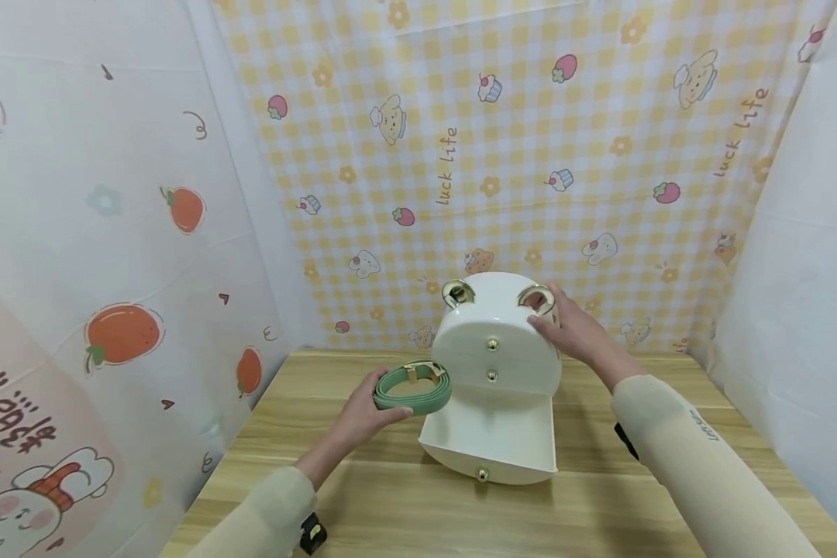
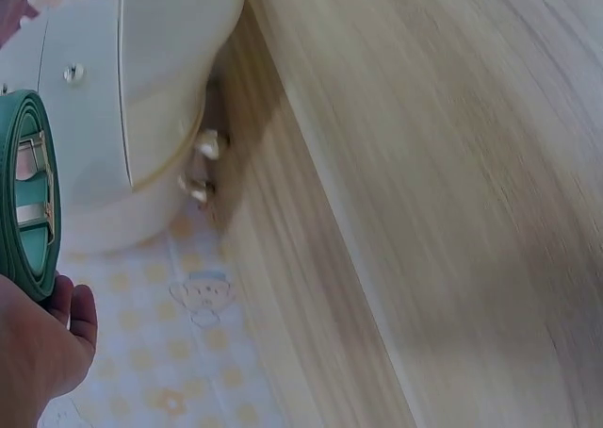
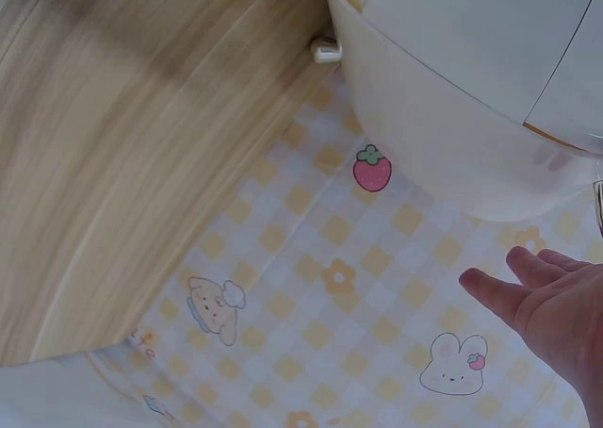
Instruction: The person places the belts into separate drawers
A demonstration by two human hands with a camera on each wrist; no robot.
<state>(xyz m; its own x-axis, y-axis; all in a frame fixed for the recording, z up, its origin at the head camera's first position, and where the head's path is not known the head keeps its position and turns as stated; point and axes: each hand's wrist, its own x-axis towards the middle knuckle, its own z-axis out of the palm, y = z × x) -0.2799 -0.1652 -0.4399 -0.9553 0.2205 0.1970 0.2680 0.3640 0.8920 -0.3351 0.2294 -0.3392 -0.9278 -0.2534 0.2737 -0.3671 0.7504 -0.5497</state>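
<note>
My left hand (image 1: 363, 415) holds a coiled green belt (image 1: 418, 404) with gold-coloured metal parts, thumb along its near side and fingers behind. The belt hangs just left of a white, round-topped drawer box (image 1: 495, 306). Its bottom drawer (image 1: 460, 459) is pulled out towards me, and nothing shows inside. Two gold rings stand like ears on top, and small gold knobs line the front. At the box's upper right my right hand (image 1: 568, 325) rests by the right ring (image 1: 535, 299), thumb towards the front. In the right wrist view its fingers (image 3: 495, 291) are extended and loosely spread.
The box stands on a wood-grain table (image 1: 363, 496). Behind it hangs a yellow checked curtain (image 1: 390, 256), with printed white cloth (image 1: 202, 194) on the left and plain white cloth (image 1: 816, 256) on the right. A black band (image 1: 312, 533) sits at the left wrist.
</note>
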